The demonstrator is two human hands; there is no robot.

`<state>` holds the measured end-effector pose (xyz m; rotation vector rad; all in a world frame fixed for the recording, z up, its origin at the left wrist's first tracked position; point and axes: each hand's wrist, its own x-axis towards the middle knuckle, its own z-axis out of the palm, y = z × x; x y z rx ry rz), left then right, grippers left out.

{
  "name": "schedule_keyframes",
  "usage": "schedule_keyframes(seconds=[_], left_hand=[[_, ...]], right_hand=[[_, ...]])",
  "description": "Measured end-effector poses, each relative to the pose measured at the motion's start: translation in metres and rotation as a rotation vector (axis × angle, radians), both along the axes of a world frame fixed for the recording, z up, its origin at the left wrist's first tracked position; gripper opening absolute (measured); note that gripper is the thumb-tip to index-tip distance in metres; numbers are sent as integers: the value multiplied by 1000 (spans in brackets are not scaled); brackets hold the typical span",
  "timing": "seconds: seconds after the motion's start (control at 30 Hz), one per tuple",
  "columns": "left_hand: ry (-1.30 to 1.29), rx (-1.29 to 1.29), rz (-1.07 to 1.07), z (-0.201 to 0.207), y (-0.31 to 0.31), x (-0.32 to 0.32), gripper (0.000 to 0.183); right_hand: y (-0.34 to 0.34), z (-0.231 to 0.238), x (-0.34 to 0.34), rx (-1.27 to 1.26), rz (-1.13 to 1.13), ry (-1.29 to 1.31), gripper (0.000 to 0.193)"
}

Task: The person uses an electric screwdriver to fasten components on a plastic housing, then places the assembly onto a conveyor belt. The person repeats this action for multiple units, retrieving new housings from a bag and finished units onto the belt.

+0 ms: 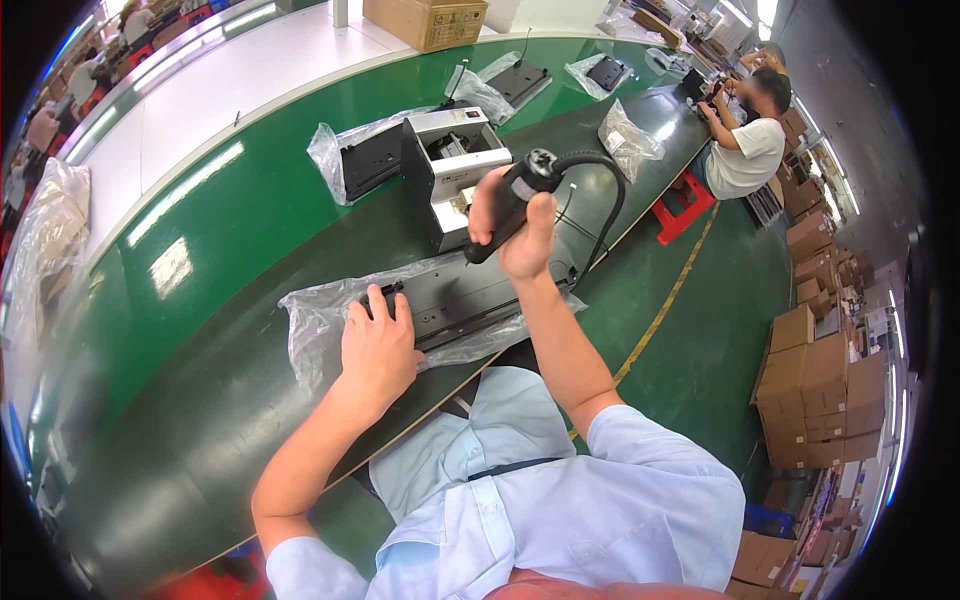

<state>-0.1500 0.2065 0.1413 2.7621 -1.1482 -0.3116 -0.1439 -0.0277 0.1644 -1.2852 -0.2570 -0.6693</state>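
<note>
A long black panel [470,300] lies on clear plastic wrapping on the dark worktop in front of me. My left hand [380,350] grips its left end, with the fingertips beside a small black part [390,290]. The thumb is toward the panel's near edge. My right hand [515,235] is wrapped round a black electric screwdriver [520,195] with a thick black cable [615,180]. The screwdriver is tilted above the panel, its tip pointing down to the left. Whether the tip touches anything, I cannot tell.
Just beyond the panel stands a grey and black machine [450,165] with an open top. More black panels [370,165] on plastic bags line the green belt [220,210]. A cardboard box [425,22] is farther back. At the far right a person [745,150] sits on a red stool [685,205].
</note>
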Motion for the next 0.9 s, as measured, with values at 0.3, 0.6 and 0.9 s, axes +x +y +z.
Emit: schedule_keyframes(seconds=[0.3,0.6,0.9], left_hand=[[-47,-137,-43,-13,-7,-9,84],[-61,-158,-38,-13,-6,-9,83],[-77,-143,-44,-15,-2,-13,82]], right_hand=[[7,-13,7,-4,38,62,82],[11,-28,16,0,127,80,76],[-8,4,-1,-55,-62,-49,80]])
